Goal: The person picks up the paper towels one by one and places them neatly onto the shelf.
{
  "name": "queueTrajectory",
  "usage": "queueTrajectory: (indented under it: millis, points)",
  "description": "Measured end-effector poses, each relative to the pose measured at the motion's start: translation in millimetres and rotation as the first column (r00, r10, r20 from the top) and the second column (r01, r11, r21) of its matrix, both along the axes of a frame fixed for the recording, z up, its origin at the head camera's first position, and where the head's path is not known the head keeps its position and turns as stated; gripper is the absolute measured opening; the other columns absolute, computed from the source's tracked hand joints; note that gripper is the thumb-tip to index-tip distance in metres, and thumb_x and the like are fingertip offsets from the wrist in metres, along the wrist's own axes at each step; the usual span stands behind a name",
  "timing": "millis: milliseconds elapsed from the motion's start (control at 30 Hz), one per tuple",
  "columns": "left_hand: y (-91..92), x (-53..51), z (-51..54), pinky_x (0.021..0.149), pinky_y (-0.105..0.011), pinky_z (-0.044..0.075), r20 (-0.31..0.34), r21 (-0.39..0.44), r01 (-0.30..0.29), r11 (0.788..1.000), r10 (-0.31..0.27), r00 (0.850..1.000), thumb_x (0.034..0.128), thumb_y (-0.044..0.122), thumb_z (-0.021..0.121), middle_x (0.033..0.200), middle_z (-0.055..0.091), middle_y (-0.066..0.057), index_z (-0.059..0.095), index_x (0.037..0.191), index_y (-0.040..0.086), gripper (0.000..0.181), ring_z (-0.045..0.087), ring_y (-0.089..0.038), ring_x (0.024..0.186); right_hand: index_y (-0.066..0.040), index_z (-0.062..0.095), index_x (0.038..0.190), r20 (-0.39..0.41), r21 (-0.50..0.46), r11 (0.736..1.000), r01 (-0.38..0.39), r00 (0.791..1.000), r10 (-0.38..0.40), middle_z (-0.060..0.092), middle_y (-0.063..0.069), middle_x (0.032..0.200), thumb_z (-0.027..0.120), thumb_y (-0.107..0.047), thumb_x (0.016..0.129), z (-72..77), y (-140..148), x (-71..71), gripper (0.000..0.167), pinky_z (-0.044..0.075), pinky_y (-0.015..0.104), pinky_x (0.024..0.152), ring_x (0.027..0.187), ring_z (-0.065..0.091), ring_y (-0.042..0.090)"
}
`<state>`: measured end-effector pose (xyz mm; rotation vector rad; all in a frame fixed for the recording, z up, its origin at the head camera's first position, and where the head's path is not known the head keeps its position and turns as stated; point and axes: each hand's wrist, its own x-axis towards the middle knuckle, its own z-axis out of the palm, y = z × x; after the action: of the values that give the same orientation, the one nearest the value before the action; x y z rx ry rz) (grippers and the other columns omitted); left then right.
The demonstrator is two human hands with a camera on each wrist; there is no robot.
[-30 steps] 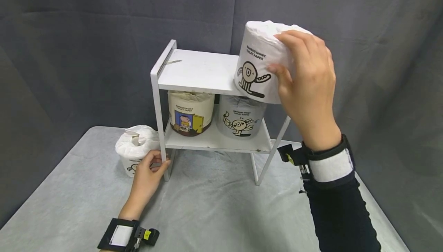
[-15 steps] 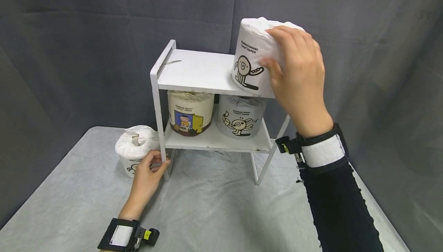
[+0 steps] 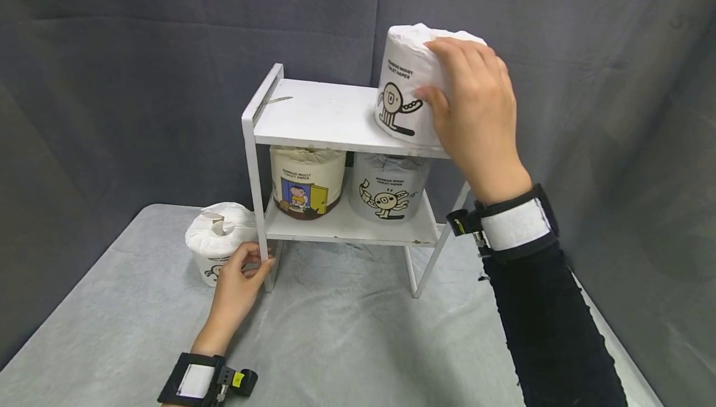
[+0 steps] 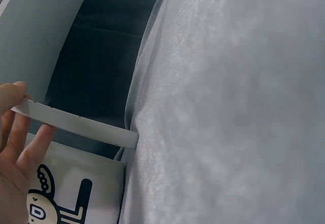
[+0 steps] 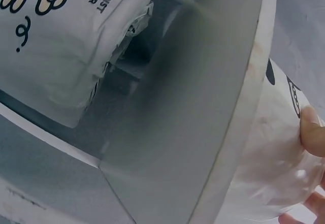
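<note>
My right hand grips a white toilet paper roll printed with a cartoon figure, at the right end of the white two-tier rack's top board. In the right wrist view, the thumb presses the wrapper beyond the board's edge. My left hand pinches the rack's front left leg between thumb and fingers. Close by that hand, outside the rack, another white toilet paper roll stands on the table, partly hidden by the hand.
On the lower shelf stand a cream toilet paper roll with a coloured picture and a grey-white one to its right. A pale cloth covers the table. Dark grey curtain hangs behind.
My right hand has carried its toilet paper roll left and back, away from the board's front edge. The left hand stays on the leg.
</note>
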<state>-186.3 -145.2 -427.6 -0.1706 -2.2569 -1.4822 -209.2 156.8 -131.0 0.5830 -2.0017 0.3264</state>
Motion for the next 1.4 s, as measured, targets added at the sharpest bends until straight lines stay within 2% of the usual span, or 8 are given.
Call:
queueTrajectory:
  millis: [200, 400, 567, 700, 867, 1067, 1233, 1400]
  points:
    - [0.5, -0.4, 0.2, 0.073, -0.015, 0.052, 0.012, -0.002, -0.001, 1.000, 0.001, 1.000, 0.0918, 0.004, 0.071, 0.102, 0.067, -0.013, 0.061, 0.108, 0.000, 0.019, 0.062, -0.024, 0.095, -0.006, 0.060, 0.129, 0.002, 0.017, 1.000, 0.011, 1.000, -0.011, 0.063, 0.012, 0.127, 0.077, -0.015, 0.086, 2.2, 1.1, -1.7, 0.047, 0.037, 0.042, 0.106, 0.123, 0.052, 0.030]
    - [1.3, -0.6, 0.0, 0.076, -0.020, 0.054, 0.025, -0.004, -0.004, 1.000, 0.004, 1.000, 0.0920, 0.006, 0.071, 0.102, 0.066, -0.012, 0.062, 0.108, 0.002, 0.019, 0.062, -0.024, 0.096, -0.005, 0.061, 0.128, 0.021, 0.066, 0.996, 0.067, 0.997, -0.069, 0.064, 0.014, 0.125, 0.076, -0.019, 0.089, 6.9, 1.4, 2.7, 0.044, 0.039, 0.045, 0.102, 0.121, 0.054, 0.032]
    - [1.7, -0.2, 0.6, 0.078, -0.030, 0.057, 0.030, -0.009, -0.001, 1.000, 0.001, 1.000, 0.0929, 0.008, 0.070, 0.103, 0.065, -0.012, 0.061, 0.109, 0.003, 0.019, 0.062, -0.024, 0.098, -0.003, 0.060, 0.128, 0.101, 0.105, 0.991, 0.089, 0.990, -0.100, 0.064, 0.015, 0.124, 0.076, -0.018, 0.088, 18.1, -1.3, 8.9, 0.046, 0.037, 0.046, 0.104, 0.121, 0.053, 0.033]
    - [2.1, 0.5, 0.5, 0.077, -0.030, 0.057, 0.034, -0.016, -0.002, 1.000, 0.003, 0.999, 0.0932, 0.008, 0.070, 0.104, 0.065, -0.012, 0.061, 0.109, 0.003, 0.019, 0.061, -0.024, 0.098, -0.003, 0.059, 0.130, 0.191, 0.080, 0.993, 0.087, 0.976, -0.102, 0.063, 0.016, 0.125, 0.077, -0.019, 0.088, 26.7, -6.1, 13.7, 0.048, 0.033, 0.045, 0.108, 0.124, 0.050, 0.032]
    - [0.4, -0.1, 1.0, 0.076, -0.029, 0.056, 0.033, -0.023, -0.005, 1.000, 0.006, 0.999, 0.0928, 0.008, 0.070, 0.103, 0.065, -0.012, 0.061, 0.108, 0.003, 0.019, 0.062, -0.024, 0.098, -0.001, 0.058, 0.130, 0.182, 0.085, 0.984, 0.154, 0.969, -0.168, 0.061, 0.016, 0.127, 0.071, -0.027, 0.093, 29.4, -19.8, 14.5, 0.047, 0.035, 0.046, 0.106, 0.123, 0.050, 0.033]
    - [-0.8, 2.6, -0.8, 0.080, -0.037, 0.057, 0.059, -0.001, -0.011, 1.000, 0.011, 0.998, 0.0930, 0.008, 0.070, 0.102, 0.064, -0.013, 0.061, 0.109, 0.003, 0.019, 0.063, -0.026, 0.099, -0.002, 0.055, 0.135, 0.157, 0.161, 0.941, 0.298, 0.933, -0.323, 0.059, 0.017, 0.130, 0.062, -0.034, 0.097, 27.8, -45.1, 13.5, 0.051, 0.037, 0.049, 0.104, 0.124, 0.050, 0.035]
    - [-2.3, 3.7, -1.3, 0.079, -0.038, 0.057, 0.050, 0.003, -0.021, 1.000, 0.021, 0.999, 0.0922, 0.007, 0.071, 0.102, 0.064, -0.013, 0.061, 0.107, 0.003, 0.018, 0.062, -0.026, 0.098, -0.001, 0.054, 0.135, 0.144, 0.185, 0.919, 0.348, 0.916, -0.375, 0.058, 0.017, 0.128, 0.064, -0.034, 0.096, 27.8, -59.5, 8.1, 0.052, 0.038, 0.050, 0.102, 0.122, 0.050, 0.035]
    - [-3.7, 4.2, 0.1, 0.079, -0.039, 0.057, 0.040, -0.006, -0.022, 1.000, 0.022, 0.999, 0.0915, 0.005, 0.071, 0.103, 0.064, -0.014, 0.061, 0.107, 0.002, 0.019, 0.062, -0.026, 0.098, 0.002, 0.058, 0.127, 0.175, 0.242, 0.876, 0.418, 0.869, -0.463, 0.059, 0.018, 0.120, 0.064, -0.037, 0.096, 34.8, -66.6, 0.2, 0.050, 0.040, 0.050, 0.097, 0.118, 0.049, 0.035]
